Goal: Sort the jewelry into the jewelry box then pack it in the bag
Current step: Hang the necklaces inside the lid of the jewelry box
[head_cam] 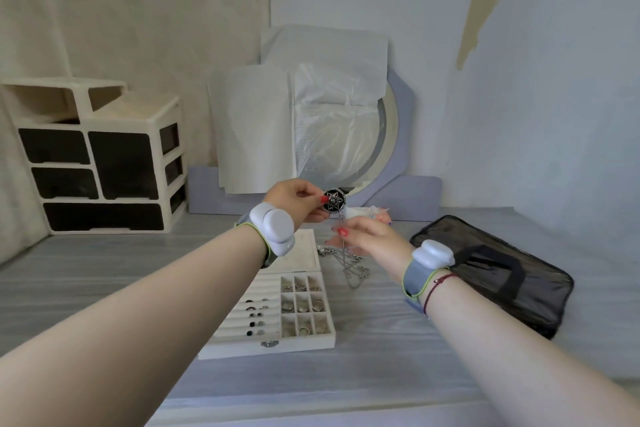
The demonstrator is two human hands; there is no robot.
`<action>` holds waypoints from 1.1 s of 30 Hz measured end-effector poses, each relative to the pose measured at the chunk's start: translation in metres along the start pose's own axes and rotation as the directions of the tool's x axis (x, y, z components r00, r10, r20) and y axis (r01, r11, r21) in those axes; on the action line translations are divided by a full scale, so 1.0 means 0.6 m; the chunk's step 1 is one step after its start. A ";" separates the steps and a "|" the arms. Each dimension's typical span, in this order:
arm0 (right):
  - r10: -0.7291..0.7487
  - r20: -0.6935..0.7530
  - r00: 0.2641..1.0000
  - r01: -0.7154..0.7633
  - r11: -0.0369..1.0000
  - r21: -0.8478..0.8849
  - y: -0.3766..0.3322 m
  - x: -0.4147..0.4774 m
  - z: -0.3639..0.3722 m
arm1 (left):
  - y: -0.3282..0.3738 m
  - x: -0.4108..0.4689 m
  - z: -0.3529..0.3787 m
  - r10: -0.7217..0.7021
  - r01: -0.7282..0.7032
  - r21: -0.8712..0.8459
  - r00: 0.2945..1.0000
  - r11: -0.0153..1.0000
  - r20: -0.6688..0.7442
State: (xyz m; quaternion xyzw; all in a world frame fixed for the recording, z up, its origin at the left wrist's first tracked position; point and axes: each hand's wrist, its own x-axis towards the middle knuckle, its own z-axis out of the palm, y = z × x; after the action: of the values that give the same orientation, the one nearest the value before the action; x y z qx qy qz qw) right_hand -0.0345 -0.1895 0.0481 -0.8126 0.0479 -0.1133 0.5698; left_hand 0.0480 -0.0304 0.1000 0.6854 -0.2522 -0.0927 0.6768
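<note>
Head view: I judge sorting under way—my left hand (299,201) pinches the round black star pendant (334,200), right hand (370,241) grips its silver chain (349,263); next, coil into the open white jewelry box (277,348).

Pale walls (554,97), cream drawer unit (100,163), perhaps a covered mirror (388,135).

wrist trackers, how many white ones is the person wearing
2. One white tracker sits on the left wrist, just behind the left hand holding the round pendant. The other tracker sits on the right wrist, behind the right hand.
</note>
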 end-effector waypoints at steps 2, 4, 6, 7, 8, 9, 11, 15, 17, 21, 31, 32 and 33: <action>-0.005 0.054 0.999 0.000 0.997 0.079 0.005 -0.004 0.012 | 0.005 0.000 -0.017 -0.013 0.012 -0.051 1.000 0.999 -0.015; -0.008 0.061 0.998 0.000 0.992 0.128 0.003 -0.005 0.020 | 0.003 0.000 -0.041 -0.052 0.049 -0.091 0.998 0.995 -0.030; 0.004 0.033 0.999 -0.008 0.992 0.128 -0.005 -0.003 0.027 | -0.006 -0.004 -0.071 -0.105 0.098 -0.142 0.993 0.985 -0.048; 0.004 0.022 1.000 -0.007 0.989 0.146 -0.010 -0.001 0.031 | -0.013 -0.008 -0.087 -0.138 0.125 -0.189 0.989 0.974 -0.059; -0.002 0.013 1.000 0.000 0.987 0.160 -0.017 0.002 0.034 | -0.022 -0.013 -0.101 -0.170 0.148 -0.245 0.983 0.958 -0.070; -0.014 0.006 1.000 0.013 0.987 0.162 -0.026 0.005 0.037 | -0.033 -0.019 -0.114 -0.197 0.164 -0.300 0.977 0.940 -0.082; -0.050 0.007 0.999 0.049 0.988 0.149 -0.050 0.010 0.047 | -0.055 -0.037 -0.135 -0.238 0.181 -0.396 0.966 0.900 -0.098; -0.139 0.013 0.990 0.137 0.986 0.095 -0.101 0.021 0.072 | -0.093 -0.067 -0.154 -0.264 0.173 -0.562 0.961 0.809 -0.084; -0.165 0.025 0.986 0.164 0.986 0.037 -0.125 0.028 0.084 | -0.097 -0.077 -0.156 -0.271 0.196 -0.586 0.962 0.786 -0.042; -0.218 0.067 0.974 0.221 0.974 -0.048 -0.158 0.040 0.106 | -0.095 -0.094 -0.169 -0.295 0.318 -0.301 0.948 0.899 0.120; -0.258 0.139 0.956 0.293 0.853 -0.431 -0.166 0.045 0.138 | -0.078 -0.084 -0.180 -0.132 0.110 0.121 0.973 0.986 0.190; -0.260 0.142 0.955 0.297 0.845 -0.445 -0.165 0.048 0.139 | -0.080 -0.079 -0.180 -0.108 0.083 0.158 0.981 0.984 0.161; -0.259 0.144 0.955 0.297 0.839 -0.456 -0.163 0.051 0.141 | -0.080 -0.077 -0.180 -0.086 0.061 0.183 0.987 0.981 0.133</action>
State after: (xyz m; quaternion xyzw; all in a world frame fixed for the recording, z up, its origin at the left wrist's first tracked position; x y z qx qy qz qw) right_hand 0.0102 -0.0845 0.1164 -0.9287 -0.0663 -0.1482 0.3334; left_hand 0.0698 0.0842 0.0506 0.7440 -0.2809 -0.1428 0.5893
